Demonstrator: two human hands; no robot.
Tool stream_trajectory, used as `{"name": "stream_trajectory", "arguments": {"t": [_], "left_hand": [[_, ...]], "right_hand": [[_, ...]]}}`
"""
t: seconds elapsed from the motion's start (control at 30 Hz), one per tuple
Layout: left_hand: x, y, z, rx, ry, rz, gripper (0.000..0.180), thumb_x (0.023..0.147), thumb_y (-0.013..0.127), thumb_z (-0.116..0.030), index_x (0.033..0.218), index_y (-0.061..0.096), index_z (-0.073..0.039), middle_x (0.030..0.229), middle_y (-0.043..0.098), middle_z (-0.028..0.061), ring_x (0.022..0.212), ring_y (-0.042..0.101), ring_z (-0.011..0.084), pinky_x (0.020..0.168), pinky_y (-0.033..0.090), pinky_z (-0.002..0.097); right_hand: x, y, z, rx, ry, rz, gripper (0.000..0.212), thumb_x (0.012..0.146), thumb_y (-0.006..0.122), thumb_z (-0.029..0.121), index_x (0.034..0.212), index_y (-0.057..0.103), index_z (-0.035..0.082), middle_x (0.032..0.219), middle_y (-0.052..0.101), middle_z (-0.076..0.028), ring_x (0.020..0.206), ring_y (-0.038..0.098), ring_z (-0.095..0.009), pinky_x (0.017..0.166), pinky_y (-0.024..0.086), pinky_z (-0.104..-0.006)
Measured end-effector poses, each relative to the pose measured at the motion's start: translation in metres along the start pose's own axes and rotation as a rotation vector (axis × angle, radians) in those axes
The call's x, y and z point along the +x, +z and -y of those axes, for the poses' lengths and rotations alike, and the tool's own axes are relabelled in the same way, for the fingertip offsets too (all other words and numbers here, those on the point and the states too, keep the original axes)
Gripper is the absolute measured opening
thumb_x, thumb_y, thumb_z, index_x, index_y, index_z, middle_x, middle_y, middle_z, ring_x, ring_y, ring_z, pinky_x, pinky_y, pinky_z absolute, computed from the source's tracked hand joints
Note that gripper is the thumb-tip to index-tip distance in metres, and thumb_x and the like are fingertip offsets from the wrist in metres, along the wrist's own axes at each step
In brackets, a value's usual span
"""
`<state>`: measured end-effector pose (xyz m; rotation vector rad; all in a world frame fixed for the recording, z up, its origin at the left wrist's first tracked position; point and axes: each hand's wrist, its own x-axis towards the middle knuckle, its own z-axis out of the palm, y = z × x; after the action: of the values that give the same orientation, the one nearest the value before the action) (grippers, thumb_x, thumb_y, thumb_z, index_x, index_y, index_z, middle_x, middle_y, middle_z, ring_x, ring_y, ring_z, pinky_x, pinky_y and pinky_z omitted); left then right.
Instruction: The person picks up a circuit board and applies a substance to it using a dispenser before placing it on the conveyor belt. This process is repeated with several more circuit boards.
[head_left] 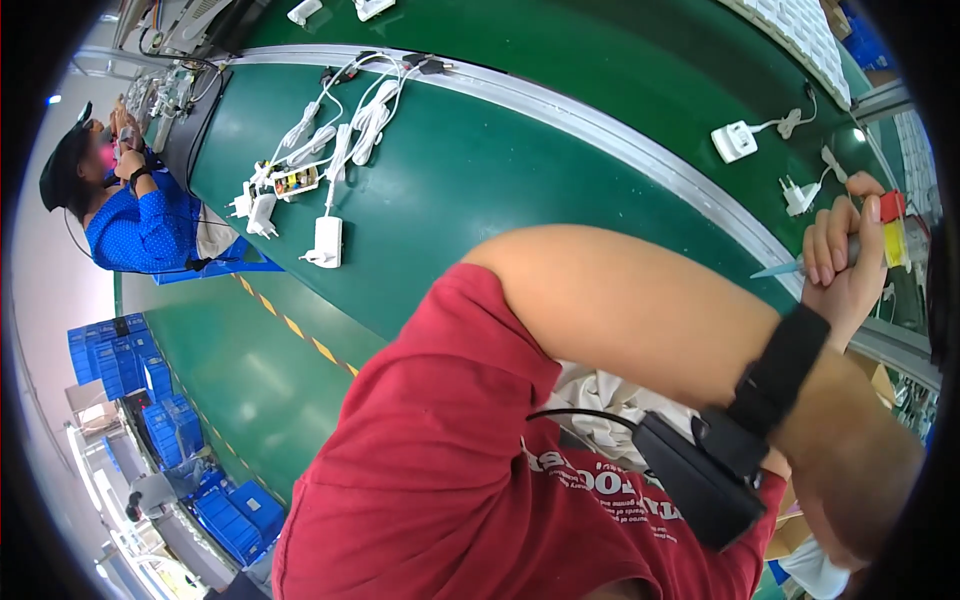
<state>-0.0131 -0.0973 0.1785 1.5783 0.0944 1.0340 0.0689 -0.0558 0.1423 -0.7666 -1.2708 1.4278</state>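
My right hand (845,245), at the far right, has its fingers wrapped round a slim light-blue pointed tool (778,270) whose tip points left. Against its thumb and index finger is a small red and yellow piece (893,210); I cannot tell whether it is gripped. My left arm stretches across the view with a black strap and black box on it. The left hand (860,490) is smeared at the lower right, its fingers unreadable. A white plug adapter (800,196) lies just left of my right hand, and another white adapter (735,142) sits beyond it.
On the green bench (430,180) at left lie several white adapters (325,242) with bundled cables (372,115), one with its circuit board (297,181) exposed. A metal rail (560,105) divides the bench. At far left sits a person in blue (150,225); blue bins (120,355) stand below.
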Motion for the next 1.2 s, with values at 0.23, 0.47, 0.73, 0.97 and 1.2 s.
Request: {"name": "stream_trajectory", "arguments": {"t": [0.23,0.47,0.73,0.97,1.2], "left_hand": [[-0.004,-0.095,0.024,-0.345,0.160,-0.227,0.011,0.084,0.070,-0.007,0.088,0.064,0.000,0.086,0.069,0.0085,0.075,0.066,0.0121,0.068,0.053,0.0225],[0.022,-0.157,0.106,1.466,-0.224,-0.373,0.028,0.085,0.064,-0.027,0.094,0.063,0.000,0.090,0.068,0.0132,0.086,0.068,0.0269,0.073,0.053,0.0348],[0.072,-0.167,0.171,1.377,-0.630,-0.115,0.030,0.084,0.063,-0.032,0.093,0.065,-0.003,0.078,0.066,0.0084,0.073,0.066,0.0222,0.059,0.051,0.0337],[0.020,-0.122,0.155,-0.481,-0.782,-0.479,0.028,0.096,0.047,-0.022,0.115,0.053,-0.002,0.100,0.065,0.0072,0.094,0.064,0.0157,0.056,0.050,0.0223],[-0.020,-0.087,0.191,-0.714,-0.760,-0.296,0.042,0.096,0.044,-0.007,0.136,0.030,-0.007,0.127,0.052,0.0130,0.114,0.056,0.0191,0.076,0.057,0.0320]], "right_hand": [[0.032,-0.035,0.011,-0.110,0.125,-0.386,0.027,0.100,0.045,0.027,0.107,0.052,0.002,0.053,0.031,0.004,0.041,0.026,-0.005,0.039,0.024,-0.0197],[0.046,-0.059,0.022,-0.115,-0.070,-0.165,0.023,0.098,0.048,0.025,0.103,0.051,0.003,0.053,0.034,0.004,0.040,0.029,-0.004,0.038,0.023,-0.0211],[0.058,-0.081,0.024,-0.097,-0.059,-0.178,0.022,0.098,0.048,0.024,0.102,0.051,0.002,0.052,0.033,0.003,0.038,0.027,-0.004,0.036,0.022,-0.0215],[0.076,-0.111,0.023,-0.160,-0.060,-0.199,0.025,0.100,0.044,0.027,0.102,0.049,0.003,0.050,0.032,0.003,0.037,0.026,-0.004,0.036,0.021,-0.0213],[0.093,-0.115,-0.013,-0.046,0.085,-0.226,0.031,0.095,0.054,0.032,0.102,0.045,0.003,0.047,0.036,-0.001,0.034,0.029,-0.009,0.033,0.023,-0.0244]]}}
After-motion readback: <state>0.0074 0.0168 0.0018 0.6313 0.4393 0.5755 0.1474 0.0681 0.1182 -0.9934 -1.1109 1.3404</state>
